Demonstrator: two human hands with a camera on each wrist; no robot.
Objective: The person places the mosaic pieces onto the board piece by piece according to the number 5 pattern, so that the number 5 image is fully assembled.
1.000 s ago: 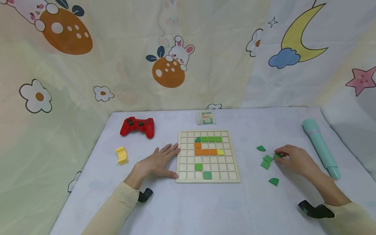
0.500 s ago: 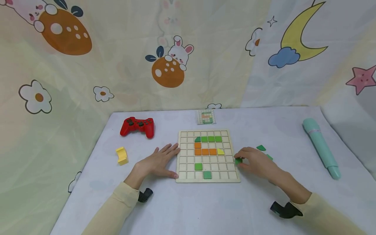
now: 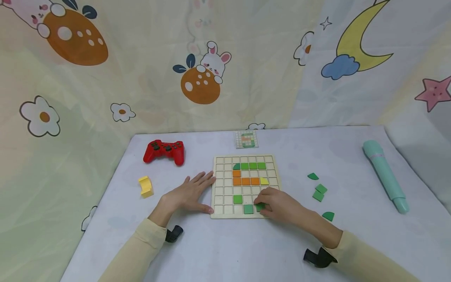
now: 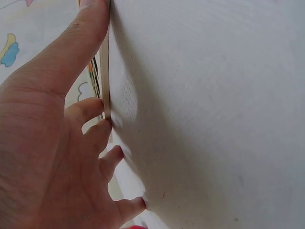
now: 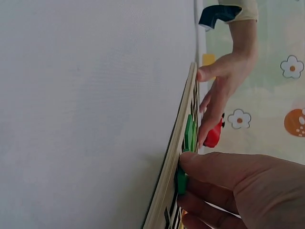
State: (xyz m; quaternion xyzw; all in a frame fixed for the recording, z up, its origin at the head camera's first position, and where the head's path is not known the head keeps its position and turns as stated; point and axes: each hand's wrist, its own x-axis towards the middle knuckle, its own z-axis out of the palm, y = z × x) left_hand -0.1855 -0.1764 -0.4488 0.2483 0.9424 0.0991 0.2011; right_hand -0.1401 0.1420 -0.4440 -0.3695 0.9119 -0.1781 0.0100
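A pale wooden grid board (image 3: 221,190) lies mid-table, bearing green, orange and yellow tiles. My left hand (image 3: 186,196) rests flat with spread fingers, touching the board's left edge with fingertips and thumb; the left wrist view shows the thumb (image 4: 86,38) along that edge. My right hand (image 3: 283,205) pinches a green tile (image 3: 260,206) between thumb and fingers over the board's lower rows, just right of another green square tile (image 3: 248,209). In the right wrist view the pinched green tile (image 5: 181,179) is tilted at the board's surface.
Right of the board lie loose green tiles: two squares (image 3: 319,192) and two rounded ones (image 3: 312,176). A small pattern card (image 3: 246,139) lies behind the board. Also on the table are a red game controller (image 3: 164,152), a yellow block (image 3: 146,187) and a mint cylinder (image 3: 385,176).
My right hand took a green tile from the loose pieces on the right and carried it left onto the board's lower rows. My left hand has stayed in place.
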